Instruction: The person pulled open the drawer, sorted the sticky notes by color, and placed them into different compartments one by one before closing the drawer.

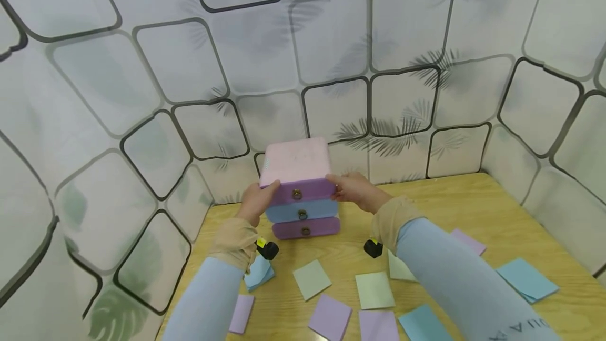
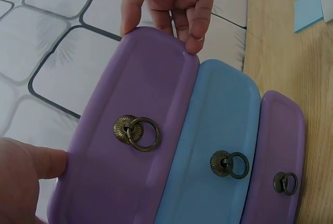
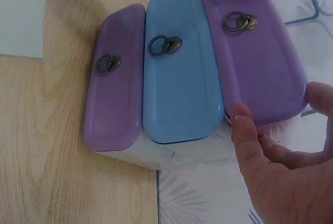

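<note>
Purple is carried by the top drawer (image 1: 312, 190) and the bottom drawer (image 1: 286, 230) of a small drawer chest (image 1: 298, 157); the middle drawer (image 1: 284, 212) is finished in blue, and the chest's upper face is pink. Rounded corners are formed on each drawer front, and a bronze-toned ring pull (image 2: 125, 129) is mounted on each. The chest is seated on a wood-grain desk (image 1: 426, 199), near a patterned backdrop (image 1: 265, 67).

The top drawer is held at both ends, between the two hands. Its left end is gripped by the left hand (image 1: 255, 203), and its right end is pinched by the right hand (image 1: 357, 191), whose fingers (image 3: 244, 135) are set close about the corner. The two lower drawers are left untouched.

In the head view, the pink face is exposed and paper squares (image 1: 312, 279) are seen spread across the desk. In the right wrist view, a pale side wall (image 3: 171, 156) is revealed behind the lower drawer fronts. In the left wrist view, the undersides of the right hand's fingers are shown; most of the left hand is cut off by the frame edge.
</note>
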`<move>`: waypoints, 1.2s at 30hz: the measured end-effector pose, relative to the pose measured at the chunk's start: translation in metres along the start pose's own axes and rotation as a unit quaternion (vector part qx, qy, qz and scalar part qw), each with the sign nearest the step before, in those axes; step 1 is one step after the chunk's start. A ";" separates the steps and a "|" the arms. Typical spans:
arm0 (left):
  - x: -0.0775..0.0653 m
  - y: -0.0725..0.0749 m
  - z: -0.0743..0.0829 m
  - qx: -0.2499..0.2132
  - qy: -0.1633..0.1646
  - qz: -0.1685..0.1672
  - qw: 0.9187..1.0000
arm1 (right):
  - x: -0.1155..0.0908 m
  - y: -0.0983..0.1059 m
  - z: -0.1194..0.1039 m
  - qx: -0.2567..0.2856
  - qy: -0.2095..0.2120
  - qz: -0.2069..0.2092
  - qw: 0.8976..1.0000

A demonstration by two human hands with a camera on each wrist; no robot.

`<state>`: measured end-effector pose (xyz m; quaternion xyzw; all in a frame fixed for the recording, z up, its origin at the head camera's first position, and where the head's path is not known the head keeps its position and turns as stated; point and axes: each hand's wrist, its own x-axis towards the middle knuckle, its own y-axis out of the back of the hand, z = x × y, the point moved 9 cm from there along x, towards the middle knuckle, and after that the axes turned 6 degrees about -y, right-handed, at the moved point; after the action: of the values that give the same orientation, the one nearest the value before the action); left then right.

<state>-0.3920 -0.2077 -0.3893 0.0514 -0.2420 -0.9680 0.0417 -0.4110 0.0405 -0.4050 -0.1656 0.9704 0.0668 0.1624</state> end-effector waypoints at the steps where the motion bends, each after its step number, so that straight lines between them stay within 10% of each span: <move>1: 0.000 -0.001 0.000 0.002 -0.002 0.002 1.000 | 0.000 0.000 0.000 0.000 -0.002 -0.001 1.000; 15: -0.006 0.000 -0.007 -0.004 -0.026 0.018 0.999 | -0.004 0.006 -0.016 -0.162 0.023 0.044 0.986; 24: -0.036 0.007 -0.036 -0.063 -0.036 0.217 0.974 | -0.005 0.005 -0.041 -0.222 0.055 0.083 0.970; 29: -0.038 -0.033 -0.040 -0.131 -0.035 0.133 0.982 | -0.003 0.008 -0.035 -0.195 0.020 0.084 0.977; 36: -0.031 -0.067 -0.034 -0.237 -0.016 0.066 0.969 | 0.002 0.013 -0.022 -0.163 -0.009 0.068 0.984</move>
<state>-0.3611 -0.1612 -0.4485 0.0088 -0.0092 -0.9936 0.1122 -0.4240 0.0482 -0.3843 -0.1227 0.9540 0.2364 0.1374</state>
